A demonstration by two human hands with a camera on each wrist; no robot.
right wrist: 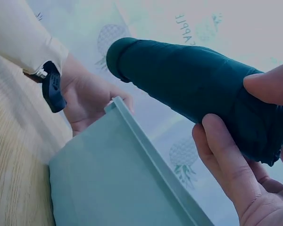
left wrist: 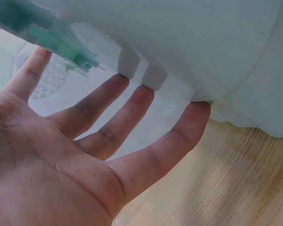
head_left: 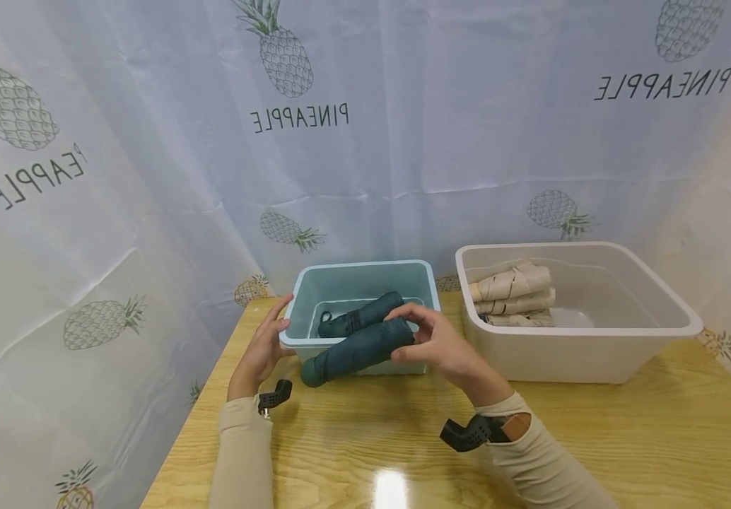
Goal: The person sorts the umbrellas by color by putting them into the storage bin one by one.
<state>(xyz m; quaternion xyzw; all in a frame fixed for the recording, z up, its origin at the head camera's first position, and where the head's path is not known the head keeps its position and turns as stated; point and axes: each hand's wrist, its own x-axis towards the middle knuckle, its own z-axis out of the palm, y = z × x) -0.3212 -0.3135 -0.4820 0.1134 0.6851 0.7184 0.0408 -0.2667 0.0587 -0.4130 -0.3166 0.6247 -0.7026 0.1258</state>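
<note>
A folded dark teal umbrella [head_left: 355, 351] slants over the front rim of a light blue plastic bin [head_left: 365, 267], its rounded end to the lower left. My right hand [head_left: 438, 350] grips the umbrella's right end between thumb and fingers, as the right wrist view also shows. A second folded dark umbrella [head_left: 365, 314] with a wrist loop lies inside the bin. At the bin's left end is my left hand [head_left: 266, 346]; in the left wrist view its extended fingers [left wrist: 170, 150] touch the bin's outer wall with their tips.
To the right stands a larger whitish bin [head_left: 550, 357] with several rolled beige umbrellas [head_left: 512, 283] at its left side. Both bins are on a wooden table [head_left: 353, 438]. A curtain [head_left: 442, 141] printed with pineapples hangs close behind and along the left.
</note>
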